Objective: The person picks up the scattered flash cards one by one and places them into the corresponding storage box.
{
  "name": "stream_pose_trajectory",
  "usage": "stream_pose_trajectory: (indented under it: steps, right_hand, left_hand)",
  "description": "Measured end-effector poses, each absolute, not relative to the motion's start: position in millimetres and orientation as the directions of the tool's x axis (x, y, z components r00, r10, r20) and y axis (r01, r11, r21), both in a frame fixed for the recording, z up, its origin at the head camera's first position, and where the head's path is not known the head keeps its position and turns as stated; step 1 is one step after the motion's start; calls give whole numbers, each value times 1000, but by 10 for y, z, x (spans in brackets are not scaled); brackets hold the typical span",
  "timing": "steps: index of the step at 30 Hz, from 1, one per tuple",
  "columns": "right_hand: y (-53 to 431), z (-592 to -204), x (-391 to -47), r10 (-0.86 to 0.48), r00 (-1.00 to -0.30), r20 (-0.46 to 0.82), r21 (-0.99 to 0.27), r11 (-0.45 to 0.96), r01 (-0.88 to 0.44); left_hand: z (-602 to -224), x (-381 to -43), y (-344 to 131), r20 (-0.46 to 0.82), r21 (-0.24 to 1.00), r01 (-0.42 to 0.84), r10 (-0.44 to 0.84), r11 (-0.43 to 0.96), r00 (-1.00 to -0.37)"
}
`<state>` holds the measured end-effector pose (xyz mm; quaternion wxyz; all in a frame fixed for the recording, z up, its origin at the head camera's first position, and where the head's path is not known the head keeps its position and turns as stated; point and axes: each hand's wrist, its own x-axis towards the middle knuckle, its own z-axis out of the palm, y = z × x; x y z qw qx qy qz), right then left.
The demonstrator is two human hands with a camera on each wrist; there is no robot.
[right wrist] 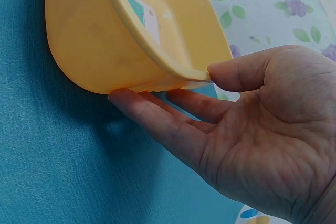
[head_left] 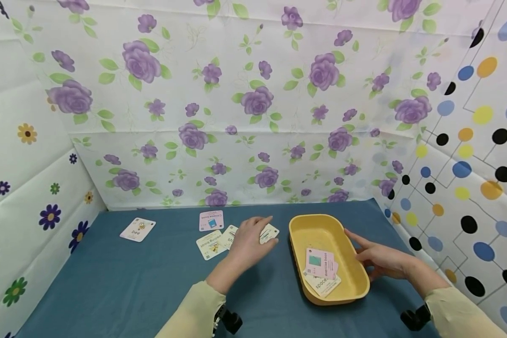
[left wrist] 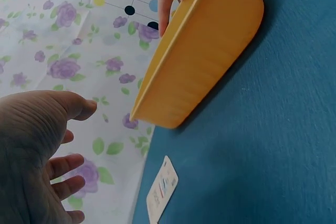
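Note:
My left hand (head_left: 250,242) hovers over a group of picture cards, its fingers loosely bent and holding nothing; the left wrist view shows the thumb apart from the fingers. Partly behind it lie a cream card (head_left: 269,233) and another cream card (head_left: 227,237). My right hand (head_left: 382,259) grips the right side of a yellow plastic basket (head_left: 296,228), thumb at the rim and fingers against the outer wall. Inside the basket, a pink "exercise book" card (head_left: 315,259) overlaps a cream "space" card (head_left: 322,285) and another pink card. Whether the basket's base is lifted, I cannot tell.
A cream card with a yellow picture (head_left: 209,244) and a pink "Chinese book" card (head_left: 211,220) lie left of my left hand. Farther left is a "bee" card (head_left: 138,229). Patterned cloth walls (head_left: 253,155) enclose the blue-covered table (head_left: 122,286) at the back and sides.

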<state>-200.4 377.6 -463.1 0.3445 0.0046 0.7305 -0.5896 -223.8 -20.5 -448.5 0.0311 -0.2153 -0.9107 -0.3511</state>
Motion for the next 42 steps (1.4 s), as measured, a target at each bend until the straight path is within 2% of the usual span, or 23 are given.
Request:
stream_pose_trajectory:
  steps: [26,42]
  right_hand:
    - [3806,-4621,-2022,-407,-764,-500,-864,297,407]
    - [3771,-4633,-1993,-410,-762,-501,-863,298,408]
  left_hand:
    - [-4638,-2377,-620,251,562,356,257,746,-933]
    - [-4821,-2421,-910,201,471,275,201,838,-959]
